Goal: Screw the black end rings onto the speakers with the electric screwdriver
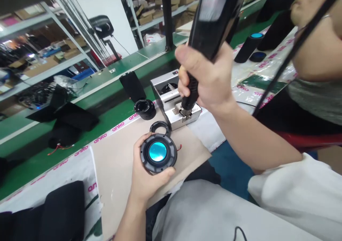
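Speaker driver (158, 153) with blue cone cupped face-up in left hand (145, 175) over cardboard mat (117, 169), right hand (207, 79) clenched round electric screwdriver (211, 24), bit down at metal screw feeder (173, 104); best kept vertical, driver level and steady.

The word "anko" was printed in pink, repeated, along the white tape (117, 127) at the edge of the green belt (107, 116). Similar pink marks were seen on the plastic sheet (251, 91), too blurred to be read.
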`<state>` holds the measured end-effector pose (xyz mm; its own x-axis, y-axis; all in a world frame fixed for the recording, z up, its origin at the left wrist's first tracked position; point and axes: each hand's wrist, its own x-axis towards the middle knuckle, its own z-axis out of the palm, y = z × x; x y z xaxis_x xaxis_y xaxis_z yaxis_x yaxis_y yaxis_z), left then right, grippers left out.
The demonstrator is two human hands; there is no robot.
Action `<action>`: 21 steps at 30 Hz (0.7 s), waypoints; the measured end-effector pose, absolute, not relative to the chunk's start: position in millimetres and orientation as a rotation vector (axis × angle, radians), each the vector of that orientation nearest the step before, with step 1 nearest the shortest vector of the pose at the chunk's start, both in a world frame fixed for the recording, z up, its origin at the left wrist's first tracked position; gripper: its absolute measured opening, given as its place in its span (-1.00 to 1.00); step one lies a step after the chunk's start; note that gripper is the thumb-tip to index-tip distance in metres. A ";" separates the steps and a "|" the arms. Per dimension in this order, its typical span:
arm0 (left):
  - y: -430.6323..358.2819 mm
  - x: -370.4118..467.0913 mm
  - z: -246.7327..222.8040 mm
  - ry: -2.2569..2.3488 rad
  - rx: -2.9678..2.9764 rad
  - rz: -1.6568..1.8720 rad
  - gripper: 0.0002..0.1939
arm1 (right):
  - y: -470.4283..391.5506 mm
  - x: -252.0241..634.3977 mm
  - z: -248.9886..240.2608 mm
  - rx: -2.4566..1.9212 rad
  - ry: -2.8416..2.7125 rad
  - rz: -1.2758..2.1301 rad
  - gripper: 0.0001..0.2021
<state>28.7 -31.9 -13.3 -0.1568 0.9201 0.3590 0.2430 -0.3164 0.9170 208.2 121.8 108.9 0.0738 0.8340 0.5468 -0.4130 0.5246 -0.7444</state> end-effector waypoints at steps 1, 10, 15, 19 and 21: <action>-31.9 28.8 -12.9 1.336 1.531 1.519 -0.11 | 127.5 208.4 99.6 -0.483 -1.137 0.955 -0.49; -32.3 26.2 -14.7 1.297 1.516 1.521 -0.08 | 136.8 209.7 69.3 -0.594 -1.227 1.085 -0.50; -30.8 26.4 -17.5 1.281 1.491 1.533 -0.07 | 126.9 217.0 72.9 -0.579 -1.238 1.209 -0.53; -27.7 27.0 -18.6 1.286 1.516 1.521 -0.02 | 96.8 211.2 117.5 -0.401 -1.166 1.111 -0.67; -26.0 27.2 -18.8 1.291 1.521 1.518 -0.01 | 79.5 202.3 142.3 -0.376 -1.237 1.242 -0.59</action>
